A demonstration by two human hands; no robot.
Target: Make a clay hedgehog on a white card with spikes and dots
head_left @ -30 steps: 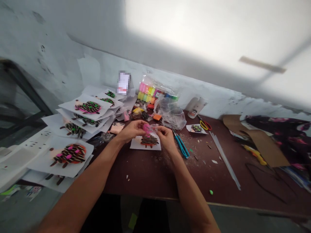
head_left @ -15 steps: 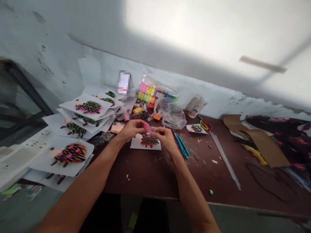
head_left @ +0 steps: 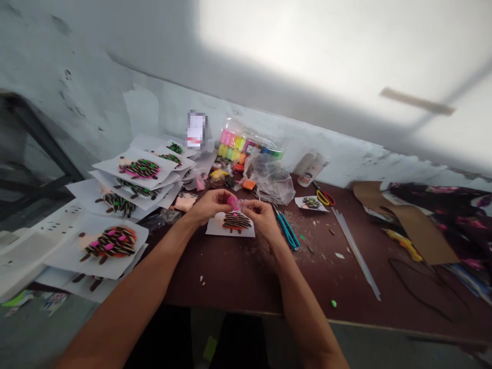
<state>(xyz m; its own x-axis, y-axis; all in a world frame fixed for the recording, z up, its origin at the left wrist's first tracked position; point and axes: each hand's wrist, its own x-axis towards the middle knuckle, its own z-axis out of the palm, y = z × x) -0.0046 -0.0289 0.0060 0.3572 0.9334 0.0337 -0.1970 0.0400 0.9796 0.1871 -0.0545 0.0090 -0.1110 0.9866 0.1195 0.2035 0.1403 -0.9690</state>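
Pink clay in a clear wrapper point(head_left: 234, 203) is pinched between my two hands. My left hand point(head_left: 210, 205) has its fingers closed on the pink lump, while my right hand point(head_left: 259, 212) pinches the clear plastic at its right end. Just below them a white card with a hedgehog point(head_left: 237, 221) lies on the dark red table; its back has brown and cream stripes, an orange edge and a pink dot. Part of the card's top is hidden by my hands. Teal-handled scissors point(head_left: 288, 230) lie right of my right hand.
Stacked hedgehog cards point(head_left: 140, 168) fill the left side. Behind my hands are a pack of coloured clay point(head_left: 238, 146), crumpled plastic point(head_left: 271, 179) and a white bottle point(head_left: 312, 170). Rightward lie yellow-red scissors point(head_left: 325, 198), clear sticks point(head_left: 355, 251), a glue gun point(head_left: 403, 244) and brown cardboard point(head_left: 423, 233).
More of the pink clay now shows between my hands, and the clear wrapper stands more upright. Both hands have shifted only slightly.
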